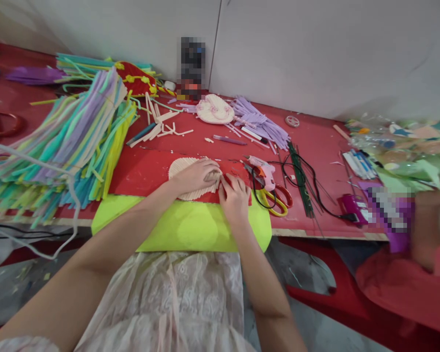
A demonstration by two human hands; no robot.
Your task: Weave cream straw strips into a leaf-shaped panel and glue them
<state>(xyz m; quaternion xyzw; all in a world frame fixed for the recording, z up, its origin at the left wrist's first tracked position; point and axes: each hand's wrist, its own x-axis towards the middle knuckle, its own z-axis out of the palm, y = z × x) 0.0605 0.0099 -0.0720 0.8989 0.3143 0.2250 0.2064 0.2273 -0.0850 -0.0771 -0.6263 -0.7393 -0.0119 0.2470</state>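
A cream ribbed oval piece (178, 167), seemingly made of pipe cleaners laid side by side, lies on a red board (139, 178) in front of me. My left hand (201, 175) rests over it, fingers curled round its upper right part. At that right edge my right hand (235, 195) has its thumb and fingers pinched together, and the fingertips of both hands nearly meet. What exactly sits between the right fingertips is too small to make out. Under the board a bright yellow-green sheet (161, 225) reaches over the table's front edge.
Bundled pastel pipe cleaners (84, 132) fill the left. A glue gun (266, 173) and scissors (278, 200) lie right of my hands, beside green wires (300, 181). Behind are a cream round piece (215, 108) and purple pipe cleaners (258, 120). Another person's arm (430, 230) is far right.
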